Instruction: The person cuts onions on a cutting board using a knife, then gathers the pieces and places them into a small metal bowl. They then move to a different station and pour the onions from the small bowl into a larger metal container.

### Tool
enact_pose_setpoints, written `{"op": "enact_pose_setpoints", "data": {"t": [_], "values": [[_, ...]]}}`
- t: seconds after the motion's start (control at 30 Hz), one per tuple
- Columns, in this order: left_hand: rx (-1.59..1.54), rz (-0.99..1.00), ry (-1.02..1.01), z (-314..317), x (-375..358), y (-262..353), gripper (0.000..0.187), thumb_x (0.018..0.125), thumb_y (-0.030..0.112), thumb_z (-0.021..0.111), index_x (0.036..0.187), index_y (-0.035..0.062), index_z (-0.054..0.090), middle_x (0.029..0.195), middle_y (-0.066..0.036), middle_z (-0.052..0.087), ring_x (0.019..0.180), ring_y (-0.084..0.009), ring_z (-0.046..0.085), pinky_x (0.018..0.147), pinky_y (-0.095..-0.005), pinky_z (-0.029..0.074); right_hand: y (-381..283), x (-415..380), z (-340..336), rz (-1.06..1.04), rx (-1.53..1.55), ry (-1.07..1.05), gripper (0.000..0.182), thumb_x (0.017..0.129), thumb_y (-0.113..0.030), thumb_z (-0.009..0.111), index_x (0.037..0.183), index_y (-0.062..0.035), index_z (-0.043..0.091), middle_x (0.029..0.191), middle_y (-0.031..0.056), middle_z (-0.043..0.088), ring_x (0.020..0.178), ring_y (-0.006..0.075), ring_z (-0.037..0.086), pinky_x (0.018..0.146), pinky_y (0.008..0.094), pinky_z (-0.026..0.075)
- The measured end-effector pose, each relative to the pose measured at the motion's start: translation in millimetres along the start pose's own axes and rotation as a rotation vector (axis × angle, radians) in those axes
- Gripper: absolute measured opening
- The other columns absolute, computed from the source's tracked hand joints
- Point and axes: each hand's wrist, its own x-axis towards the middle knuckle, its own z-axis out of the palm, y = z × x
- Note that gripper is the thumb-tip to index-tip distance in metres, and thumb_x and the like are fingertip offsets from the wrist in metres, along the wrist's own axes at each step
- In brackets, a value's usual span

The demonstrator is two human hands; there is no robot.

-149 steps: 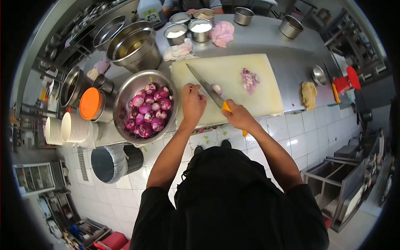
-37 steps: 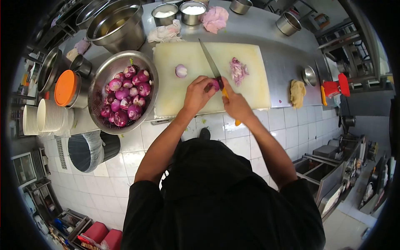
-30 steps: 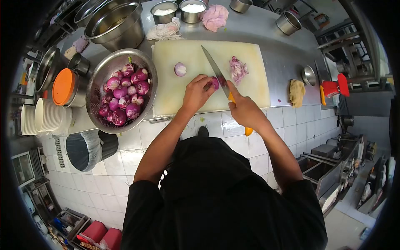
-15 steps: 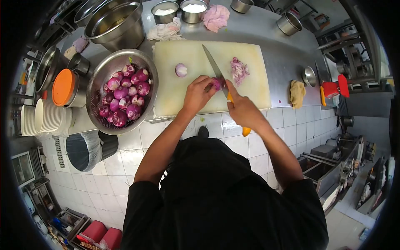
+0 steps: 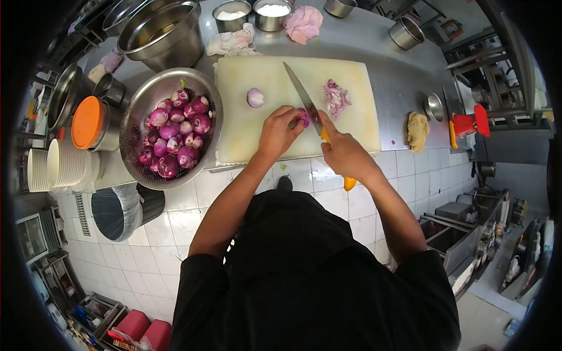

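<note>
My left hand [image 5: 277, 132] presses a purple onion half [image 5: 303, 117] onto the white cutting board [image 5: 257, 126]. My right hand [image 5: 344, 153] grips the yellow-handled knife [image 5: 303, 97], whose blade lies against the onion's right side. A second onion half [image 5: 254, 97] rests cut side down further left on the board. A small heap of chopped onion [image 5: 335, 98] lies to the right of the blade.
A steel colander [image 5: 137, 111] of peeled purple onions stands left of the board. Steel pots [image 5: 162, 32], an orange-lidded tin [image 5: 89, 121], stacked white bowls [image 5: 55, 167], small bowls [image 5: 272, 13], cloths [image 5: 302, 23] and a bin [image 5: 120, 210] surround it.
Five seconds ago the cutting was at the board's near left. Since then one onion half was left aside and the other held; over the last second the knife barely shifted.
</note>
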Motion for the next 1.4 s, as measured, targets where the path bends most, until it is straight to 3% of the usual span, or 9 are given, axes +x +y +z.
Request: {"op": "enact_pose_setpoints", "data": {"t": [0.17, 0.2, 0.43, 0.83, 0.93, 1.03, 1.13, 1.33, 1.4], "values": [[-0.015, -0.001, 0.000, 0.8, -0.9, -2.0, 0.025, 0.082, 0.006, 0.076, 0.106, 0.0020, 0.073, 0.105, -0.012, 0.071, 0.087, -0.0277, 0.071, 0.080, -0.0346, 0.058, 10.5, 17.2, 44.0, 0.075, 0.219, 0.022, 0.083, 0.096, -0.011, 0.055, 0.165, -0.0220, 0.010, 0.094, 0.0350, 0.068, 0.087, 0.0519, 0.066, 0.085, 0.0556, 0.051], [-0.008, 0.006, 0.009, 1.6, 0.1, -4.1, 0.025, 0.082, 0.006, 0.076, 0.106, 0.0020, 0.073, 0.105, -0.012, 0.072, 0.087, -0.0280, 0.072, 0.080, -0.0346, 0.058, 31.1, 28.8, 54.3, -0.019, 0.170, 0.094, 0.083, 0.097, -0.012, 0.055, 0.165, -0.0235, 0.009, 0.095, 0.0352, 0.068, 0.089, 0.0527, 0.066, 0.086, 0.0566, 0.051], [0.006, -0.011, 0.008, 2.5, -0.7, -1.8, 0.024, 0.082, 0.008, 0.077, 0.106, 0.0021, 0.073, 0.107, -0.011, 0.072, 0.087, -0.0272, 0.072, 0.079, -0.0347, 0.058, -5.7, 2.9, -0.4, 0.046, 0.060, -0.040, 0.082, 0.097, -0.012, 0.054, 0.165, -0.0201, 0.009, 0.101, 0.0348, 0.068, 0.097, 0.0507, 0.066, 0.090, 0.0537, 0.050], [-0.002, -0.016, 0.002, 1.7, -5.0, 0.2, 0.024, 0.083, 0.009, 0.076, 0.106, 0.0022, 0.073, 0.106, -0.011, 0.072, 0.087, -0.0280, 0.072, 0.079, -0.0355, 0.058, 28.4, 44.6, 54.9, -0.070, 0.105, 0.158, 0.084, 0.093, -0.007, 0.054, 0.164, -0.0205, 0.012, 0.087, 0.0335, 0.068, 0.084, 0.0543, 0.065, 0.080, 0.0581, 0.051], [0.016, 0.005, 0.003, 1.8, -1.1, 0.2, 0.024, 0.083, 0.009, 0.076, 0.106, 0.0025, 0.073, 0.105, -0.011, 0.071, 0.087, -0.0285, 0.071, 0.079, -0.0355, 0.058, 32.9, 44.5, 29.8, -0.147, 0.005, 0.155, 0.082, 0.095, -0.007, 0.052, 0.165, -0.0213, 0.012, 0.086, 0.0307, 0.069, 0.073, 0.0478, 0.067, 0.074, 0.0544, 0.054], [0.001, -0.033, -0.004, 0.5, -0.5, 2.1, 0.023, 0.083, 0.009, 0.076, 0.105, 0.0024, 0.073, 0.104, -0.012, 0.071, 0.086, -0.0291, 0.071, 0.079, -0.0357, 0.057, -4.1, 14.1, -9.6, 0.078, 0.118, -0.094, 0.080, 0.096, -0.008, 0.050, 0.165, -0.0201, 0.011, 0.086, 0.0277, 0.070, 0.062, 0.0378, 0.068, 0.068, 0.0488, 0.056], [0.025, -0.003, 0.006, 0.7, 0.3, 1.3, 0.023, 0.083, 0.008, 0.075, 0.105, 0.0024, 0.073, 0.104, -0.012, 0.071, 0.085, -0.0296, 0.071, 0.078, -0.0361, 0.057, -3.8, -0.1, -3.1, 0.036, 0.068, -0.064, 0.079, 0.097, -0.008, 0.048, 0.165, -0.0183, 0.010, 0.086, 0.0249, 0.070, 0.056, 0.0288, 0.067, 0.066, 0.0431, 0.057], [0.018, 0.017, 0.029, 2.4, -0.6, -2.3, 0.023, 0.084, 0.008, 0.075, 0.106, 0.0016, 0.073, 0.104, -0.012, 0.071, 0.085, -0.0301, 0.071, 0.078, -0.0363, 0.057, 27.8, 17.4, 54.5, -0.153, 0.049, 0.196, 0.080, 0.094, -0.007, 0.052, 0.164, -0.0149, 0.013, 0.089, 0.0308, 0.070, 0.072, 0.0471, 0.068, 0.075, 0.0533, 0.055], [0.028, 0.048, 0.039, 1.7, -0.2, -2.2, 0.023, 0.084, 0.009, 0.074, 0.106, 0.0012, 0.073, 0.105, -0.012, 0.071, 0.086, -0.0300, 0.071, 0.079, -0.0363, 0.057, 26.6, 29.6, 68.3, -0.101, 0.065, 0.195, 0.080, 0.094, -0.007, 0.054, 0.163, -0.0159, 0.015, 0.089, 0.0319, 0.069, 0.077, 0.0511, 0.067, 0.077, 0.0556, 0.054]]}}
